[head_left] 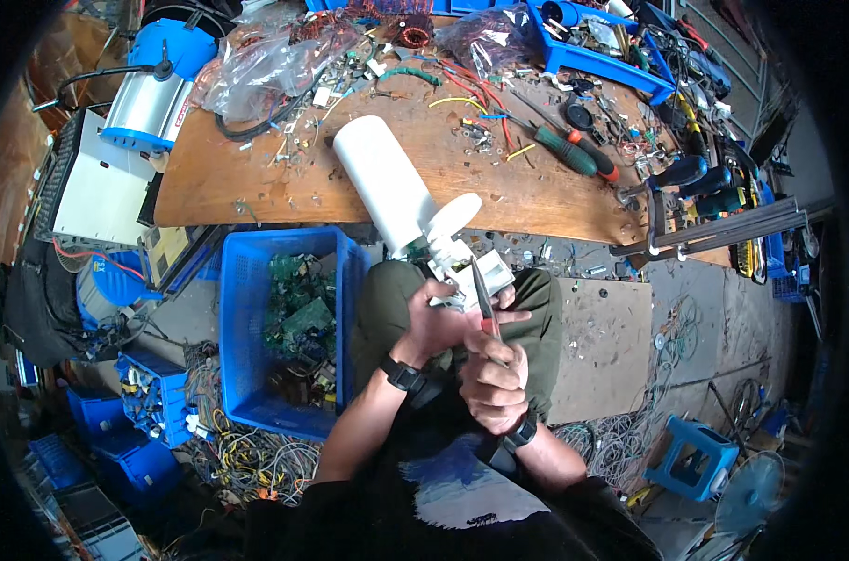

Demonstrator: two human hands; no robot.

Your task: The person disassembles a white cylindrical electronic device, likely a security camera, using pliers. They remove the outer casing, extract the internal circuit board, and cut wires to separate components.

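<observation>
A white plastic device with a long smooth cylinder (380, 182), a flat round disc (453, 215) and a boxy end lies over the person's lap, its cylinder reaching above the brown wooden desk (527, 201). The left hand (434, 323) grips the device near the boxy end. The right hand (495, 383) is closed around a pointed metal tool with red on its handle (482, 290), tip against or just above the device. Beside the left knee stands a blue plastic crate (240, 327) of green circuit boards (303, 313). A green-handled screwdriver (567, 152) lies on the desk.
</observation>
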